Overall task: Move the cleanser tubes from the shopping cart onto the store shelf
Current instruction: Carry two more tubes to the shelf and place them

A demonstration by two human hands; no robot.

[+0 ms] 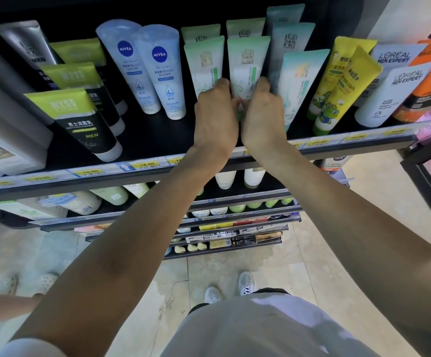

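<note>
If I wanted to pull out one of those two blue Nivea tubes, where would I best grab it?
Probably the front Nivea tube, around its lower body just above the white cap, coming from the aisle side. It stands cap-down and leans back, so the round lower part faces you and gives fingers a firm wrap. The flat crimped top is wide, thin, and sits close to its twin.

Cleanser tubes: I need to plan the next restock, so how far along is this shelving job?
Done: the shelf already carries rows of tubes, including a pale green tube standing in place. In hand: the left hand and right hand both grip a matching green tube, setting it upright in its row. Left: unclear, because the shopping cart is out of view.
</note>
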